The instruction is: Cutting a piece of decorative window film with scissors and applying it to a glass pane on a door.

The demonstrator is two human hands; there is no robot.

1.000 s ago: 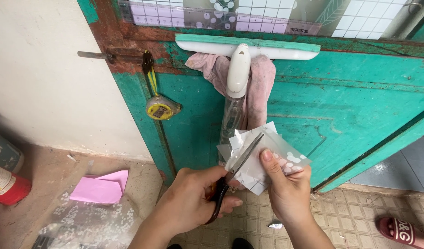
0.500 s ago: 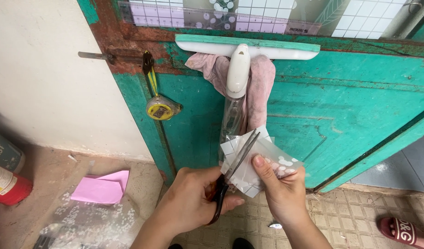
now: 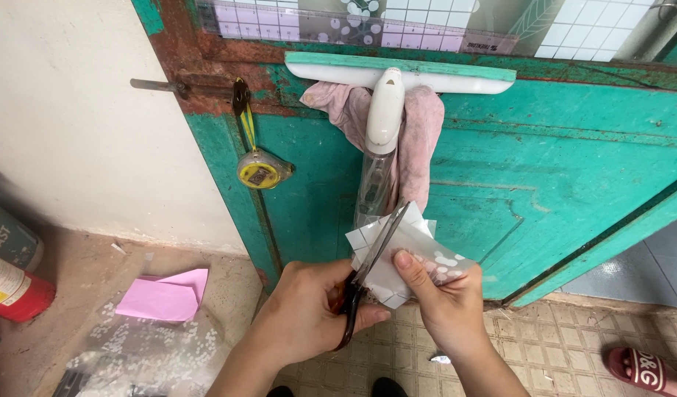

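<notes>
Left hand: the left hand gripped the black handles of the scissors; fingers curled together around the handles, thumb tip at the lower handle.
Scissors: blades pointed up and to the right, closed or nearly closed across the sheet; exact gap could not be told.
Right hand: the right hand held the folded plastic sheet; fingers clamped on it, thumb on the near face beside the blades, other fingers behind.
Sheet position: held in the air between both hands, in front of the lower part of the teal door; whitish, part translucent, with pale spots near the right hand.
On the door: white squeegee hung over the top rail with a pink cloth draped behind it; yellow tape measure hung by its strap at the door's left edge.
Floor, left: pink paper lay on the concrete floor, a clear spotted plastic sheet just beside it; red can at the far left edge.
Floor, right: red sandal on the tiles, well apart from the hands.
</notes>
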